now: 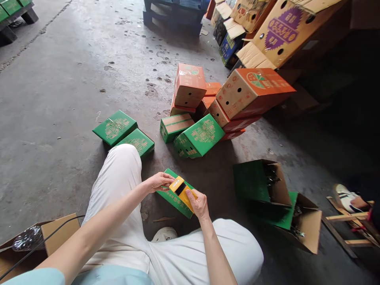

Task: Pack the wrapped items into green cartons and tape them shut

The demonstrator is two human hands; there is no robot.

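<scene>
My right hand (198, 204) is wrapped round a yellow handheld device (187, 196) with a dark panel and a pale label near its far end. The thumb lies along its top; its exact kind I cannot tell. At that far end my left hand (160, 182) has its fingers pinched together against the device's edge; whatever lies between them is too small to make out. Under both hands a green carton (170, 200) with pale lettering rests on the floor between my legs, partly hidden by the hands and the device.
Two green cartons (117, 127) lie left of centre. More green cartons (204, 134) stand ahead beside stacked orange cartons (190, 85). To the right are open green cartons (249, 180) with dark contents. A person's shoe (346, 198) shows by a wooden frame (347, 217).
</scene>
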